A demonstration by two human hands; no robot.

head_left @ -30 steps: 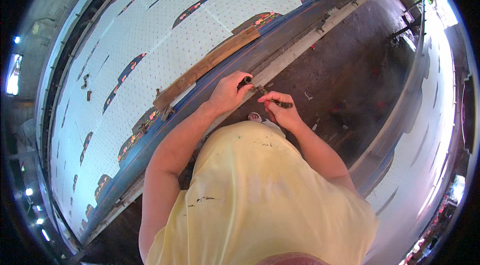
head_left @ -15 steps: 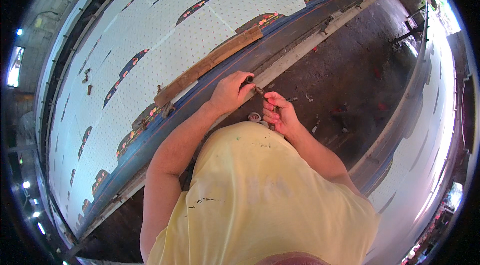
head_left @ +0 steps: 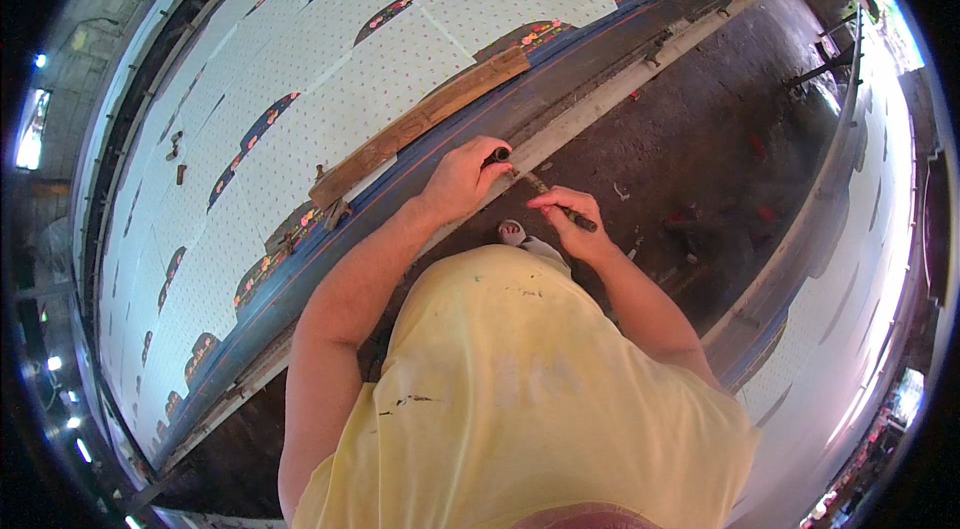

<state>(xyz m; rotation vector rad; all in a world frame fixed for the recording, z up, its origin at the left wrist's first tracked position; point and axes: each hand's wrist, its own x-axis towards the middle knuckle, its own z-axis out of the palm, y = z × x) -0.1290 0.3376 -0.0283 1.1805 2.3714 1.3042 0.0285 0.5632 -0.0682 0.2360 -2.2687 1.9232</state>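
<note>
Standing beside a long printing table covered in white dotted cloth with rows of dark floral arches, a person in a pale yellow shirt works at the table's near edge. Their left hand rests on the dark blue side rail of the table, its grip closed around the end of a small dark tool that pokes out above the thumb. Just beside it, over the pale metal track that runs along the rail, the right hand has its grip pinched shut on a thin dark rod that lies slanted across the fingers, one end pointing toward the left hand and the other sticking out past the knuckles. Whether rod and tool touch cannot be told. A long brown wooden block lies on the cloth at the table's edge, just beyond the left hand. Below the hands is a dark, stained floor, and a foot shows near the right wrist. A second cloth-covered table runs along the right side.
</note>
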